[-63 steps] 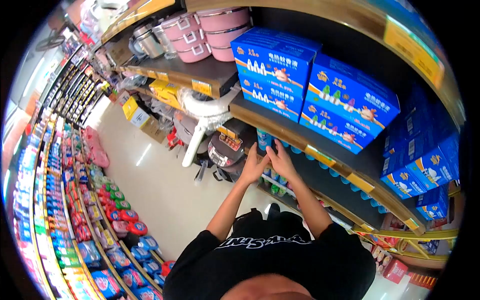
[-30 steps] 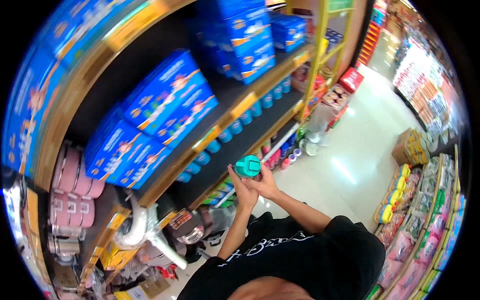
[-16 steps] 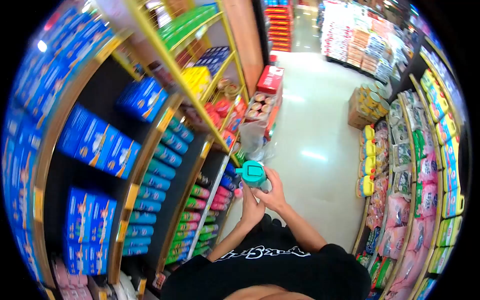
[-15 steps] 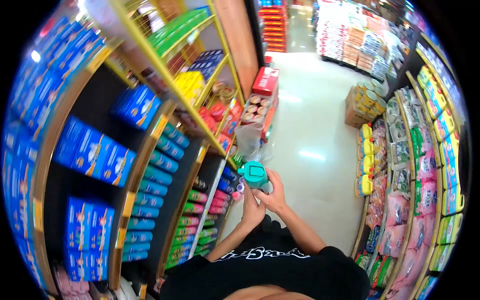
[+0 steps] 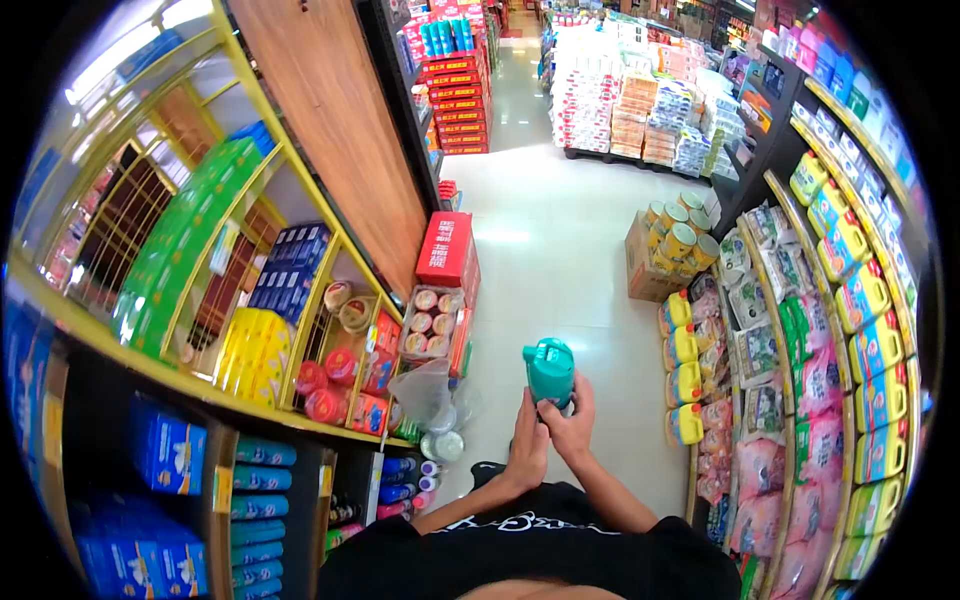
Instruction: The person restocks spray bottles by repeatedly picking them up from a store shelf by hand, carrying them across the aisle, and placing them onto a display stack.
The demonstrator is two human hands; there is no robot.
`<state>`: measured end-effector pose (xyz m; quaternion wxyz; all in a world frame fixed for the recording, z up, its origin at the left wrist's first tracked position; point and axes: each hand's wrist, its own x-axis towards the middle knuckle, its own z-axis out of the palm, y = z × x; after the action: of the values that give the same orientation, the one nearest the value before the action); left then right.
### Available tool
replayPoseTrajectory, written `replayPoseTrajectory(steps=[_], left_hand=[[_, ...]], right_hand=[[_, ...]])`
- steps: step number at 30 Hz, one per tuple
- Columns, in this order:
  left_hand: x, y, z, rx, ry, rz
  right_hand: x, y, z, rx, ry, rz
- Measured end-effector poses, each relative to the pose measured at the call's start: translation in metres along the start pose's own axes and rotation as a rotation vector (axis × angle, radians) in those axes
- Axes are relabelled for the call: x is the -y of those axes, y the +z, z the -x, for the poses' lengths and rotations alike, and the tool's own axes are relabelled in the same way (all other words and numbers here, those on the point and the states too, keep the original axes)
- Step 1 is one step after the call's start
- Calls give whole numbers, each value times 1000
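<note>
A teal bottle (image 5: 551, 374) with a teal lid and a small part jutting from the lid's left side is held upright in front of my body. My right hand (image 5: 571, 416) wraps around its lower right side, fingers closed. On the lower left, my left hand (image 5: 527, 446) presses against the same bottle, its fingers together and the thumb near my right hand. The bottle's base is hidden by both hands.
An aisle floor (image 5: 530, 260) runs ahead. Yellow shelving (image 5: 285, 150) with boxed goods stands left, with a red box (image 5: 447, 250) beside it. A carton of cans (image 5: 655, 262) and shelves of yellow jugs (image 5: 860, 298) line the right. Stacked packs (image 5: 640, 90) stand farther ahead.
My view has swung left and up toward the aisle. The bottle now stands over the aisle floor, away from the left shelves, and both hands stay on it.
</note>
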<state>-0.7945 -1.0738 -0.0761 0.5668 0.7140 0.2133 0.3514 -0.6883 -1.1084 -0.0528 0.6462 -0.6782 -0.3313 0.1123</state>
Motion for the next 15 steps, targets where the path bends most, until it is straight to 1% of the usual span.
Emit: replayPoseTrajectory(steps=[2, 5, 8, 13, 15], left_hand=[[-15, -2, -53, 46, 63, 23], [8, 8, -116, 45, 69, -6], [8, 8, -181, 105, 59, -40], [50, 18, -287, 125, 46, -83], [62, 23, -337, 129, 41, -70]], right_hand=[[-6, 0, -43, -2, 18, -17], [-17, 6, -108, -34, 4, -63], [-25, 14, -163, -82, 44, -96], [-59, 28, -267, -79, 102, -104], [-80, 34, -317, -69, 91, -117]])
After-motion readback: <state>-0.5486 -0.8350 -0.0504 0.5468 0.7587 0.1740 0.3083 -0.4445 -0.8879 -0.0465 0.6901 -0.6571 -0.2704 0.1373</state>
